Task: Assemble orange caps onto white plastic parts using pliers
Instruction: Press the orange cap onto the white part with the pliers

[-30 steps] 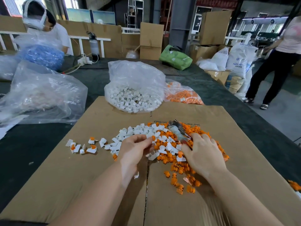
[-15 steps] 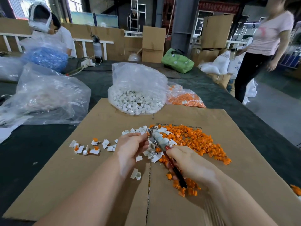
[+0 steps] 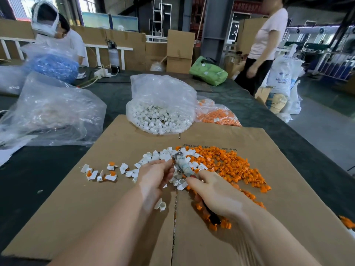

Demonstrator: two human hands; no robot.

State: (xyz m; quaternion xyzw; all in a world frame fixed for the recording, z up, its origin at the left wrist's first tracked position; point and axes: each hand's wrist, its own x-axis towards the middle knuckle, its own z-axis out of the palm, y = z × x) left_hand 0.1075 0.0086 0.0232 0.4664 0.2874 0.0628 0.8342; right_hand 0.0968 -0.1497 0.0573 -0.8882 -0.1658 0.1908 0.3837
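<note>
My right hand grips the pliers by their dark handles, the taped jaws pointing away from me. My left hand pinches a small part at the pliers' tip; my fingers hide the part itself. Loose white parts lie in a heap just beyond my hands, and orange caps spread to the right of them. A few capped pieces lie in a small group to the left. One white part lies alone under my left wrist.
All this sits on a flat cardboard sheet on a dark table. Bags of white parts and orange caps stand at its far edge, a big clear bag at left. One person sits far left, another stands far right.
My right hand pulled back from the orange pile and now holds the pliers by the handles. My left hand moved up to the pliers' tip with a part. The standing person walked closer.
</note>
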